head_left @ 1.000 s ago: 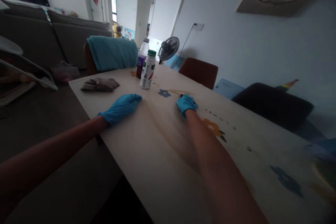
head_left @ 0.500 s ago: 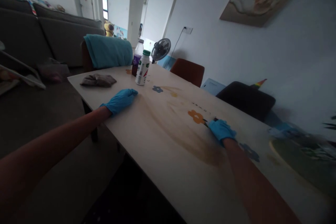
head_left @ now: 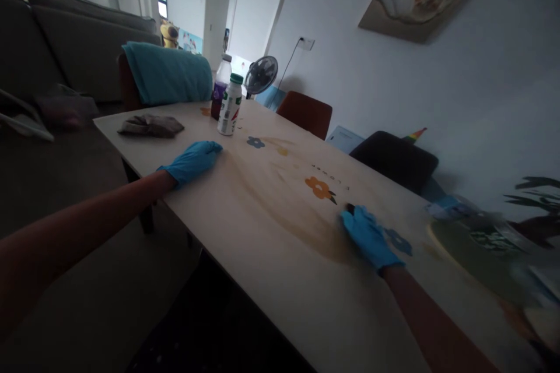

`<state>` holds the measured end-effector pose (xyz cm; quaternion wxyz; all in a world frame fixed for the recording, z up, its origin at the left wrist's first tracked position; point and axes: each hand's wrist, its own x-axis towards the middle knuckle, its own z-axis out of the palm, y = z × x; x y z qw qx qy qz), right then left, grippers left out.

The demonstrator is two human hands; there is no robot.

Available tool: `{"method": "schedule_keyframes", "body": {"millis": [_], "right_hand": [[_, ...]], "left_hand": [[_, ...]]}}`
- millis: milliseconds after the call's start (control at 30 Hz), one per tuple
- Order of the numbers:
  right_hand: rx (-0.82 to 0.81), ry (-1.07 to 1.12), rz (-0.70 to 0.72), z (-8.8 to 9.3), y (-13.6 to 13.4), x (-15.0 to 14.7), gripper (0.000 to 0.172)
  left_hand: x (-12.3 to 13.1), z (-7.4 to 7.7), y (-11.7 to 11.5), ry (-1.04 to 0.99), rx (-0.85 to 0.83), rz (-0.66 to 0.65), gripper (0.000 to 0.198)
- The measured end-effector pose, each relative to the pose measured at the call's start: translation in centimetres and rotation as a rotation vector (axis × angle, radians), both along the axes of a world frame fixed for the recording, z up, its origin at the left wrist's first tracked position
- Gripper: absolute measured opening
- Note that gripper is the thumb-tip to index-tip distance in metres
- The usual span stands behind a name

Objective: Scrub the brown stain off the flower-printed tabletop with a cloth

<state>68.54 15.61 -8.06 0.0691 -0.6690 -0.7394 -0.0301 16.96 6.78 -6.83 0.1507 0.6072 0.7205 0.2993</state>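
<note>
Both my hands wear blue gloves and rest on a pale table (head_left: 271, 280) printed with flowers. My left hand (head_left: 192, 160) lies flat on the tabletop with its fingers stretched out, holding nothing. My right hand (head_left: 370, 236) presses down on the table beside an orange flower print (head_left: 319, 187), fingers curled over a small dark object (head_left: 349, 208) that I cannot make out. A brownish smear (head_left: 306, 227) runs across the tabletop between the two hands.
A white bottle with a green cap (head_left: 230, 105) and a purple-labelled bottle (head_left: 219, 87) stand at the far end. A grey cloth (head_left: 151, 125) lies near the left edge. Chairs (head_left: 396, 157) line the far side, one draped with a teal towel (head_left: 168, 73). A fan (head_left: 261, 74) stands behind.
My right hand has swept along the table from near the blue flower to beside the orange flower, toward me and to the right. The view turned right. The left hand stayed flat in place.
</note>
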Motion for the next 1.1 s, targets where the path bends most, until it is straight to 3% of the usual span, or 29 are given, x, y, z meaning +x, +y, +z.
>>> {"method": "schedule_keyframes", "body": {"millis": [100, 367, 467, 567, 700, 833, 967, 1100], "right_hand": [[-0.089, -0.001, -0.01, 0.3, 0.5, -6.0, 0.06], [-0.196, 0.063, 0.22, 2.3, 0.9, -24.0, 0.065], [-0.223, 0.08, 0.282, 2.4, 1.9, -28.3, 0.062], [-0.246, 0.098, 0.303, 2.6, 2.9, -30.5, 0.061], [-0.258, 0.105, 0.338, 3.1, 2.6, -29.5, 0.058], [-0.247, 0.097, 0.346, 3.3, 0.1, -25.1, 0.058], [-0.247, 0.08, 0.29, 3.2, -3.2, -18.0, 0.058], [-0.254, 0.07, 0.203, 2.6, -6.0, -8.6, 0.065]], "left_hand": [[0.1, 0.1, 0.0, 0.012, -0.007, 0.008, 0.054], [0.3, 0.5, 0.1, 0.025, -0.036, 0.021, 0.059], [0.1, 0.5, 0.3, 0.033, -0.039, 0.019, 0.061], [-0.1, 0.3, 0.4, 0.035, -0.034, 0.019, 0.062], [-0.5, 0.0, 0.5, 0.027, -0.038, 0.031, 0.064], [-0.8, 0.1, 0.2, 0.058, -0.012, 0.011, 0.06], [-0.6, 0.4, -0.2, 0.086, -0.015, 0.004, 0.055], [-0.3, 0.8, -0.6, 0.066, -0.039, 0.015, 0.057]]}}
